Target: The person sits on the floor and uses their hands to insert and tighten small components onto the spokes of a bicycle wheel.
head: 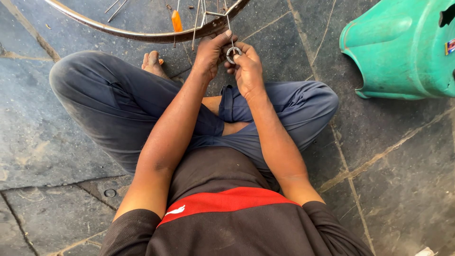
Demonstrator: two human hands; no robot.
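Note:
I sit cross-legged on a stone floor. A metal bicycle wheel rim (pixel 142 34) with thin spokes (pixel 196 23) stands in front of my knees. My left hand (pixel 211 54) grips the rim's lower edge where a spoke meets it. My right hand (pixel 246 66) pinches a small round metal ring-shaped tool (pixel 233 54) fitted on a spoke, just below the rim. Both hands touch each other. An orange reflector (pixel 176 21) is clipped among the spokes.
A green plastic stool (pixel 403 47) lies tipped at the upper right. My bare foot (pixel 152 64) rests under the rim. A small round washer (pixel 110 193) lies on the floor at my left. Grey stone slabs with pale joints surround me.

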